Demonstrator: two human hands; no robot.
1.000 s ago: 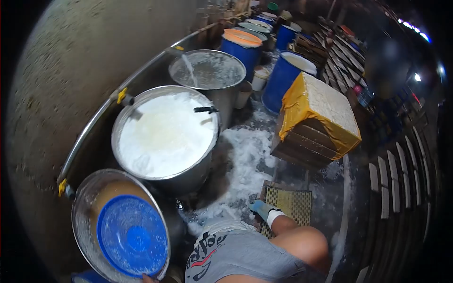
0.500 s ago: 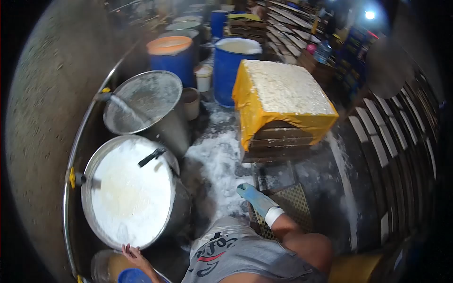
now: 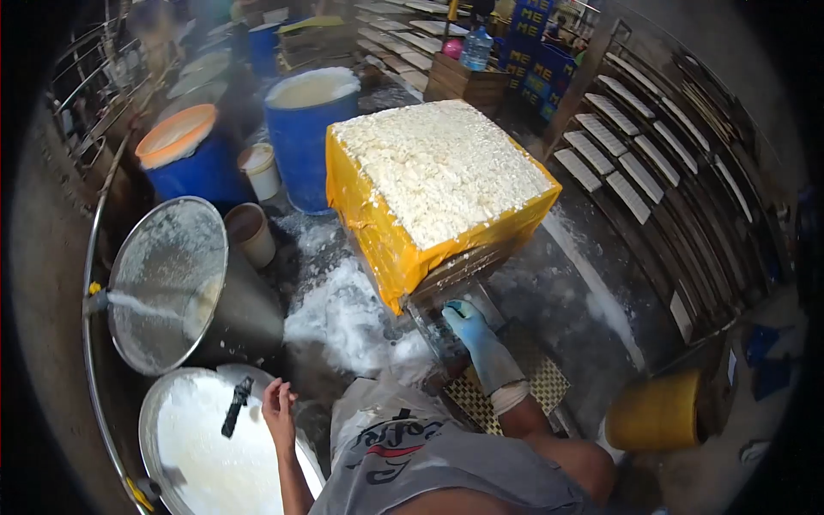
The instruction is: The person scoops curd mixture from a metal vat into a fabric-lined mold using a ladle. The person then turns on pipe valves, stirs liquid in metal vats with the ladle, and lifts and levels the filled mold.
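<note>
My left hand (image 3: 278, 402) is bare and raised beside the rim of a metal vat of white froth (image 3: 215, 442). Its fingers are apart and slightly bent, with nothing in them. A black handle-like piece (image 3: 236, 407) shows over the froth, left of that hand. My right hand (image 3: 466, 319) wears a pale blue glove, low in front of a stack draped in yellow cloth (image 3: 365, 223). White curd-like crumbs (image 3: 446, 163) fill the top of the stack. The gloved fingertips point away and down, so their grip is hidden. Whether the glove touches the metal frame below, I cannot tell.
An emptier metal vat (image 3: 163, 292) stands at the left, with a pipe (image 3: 90, 343) along the wall. Behind are blue drums (image 3: 309, 154) and small buckets (image 3: 251, 233). Racks of white slabs (image 3: 639, 176) line the right, near a yellow bucket (image 3: 657, 412). White foam (image 3: 352, 318) covers part of the floor.
My view has turned right and come closer to the yellow-draped stack. My left hand has risen from the vat's near rim to its right side. My gloved right hand is nearer the stack.
</note>
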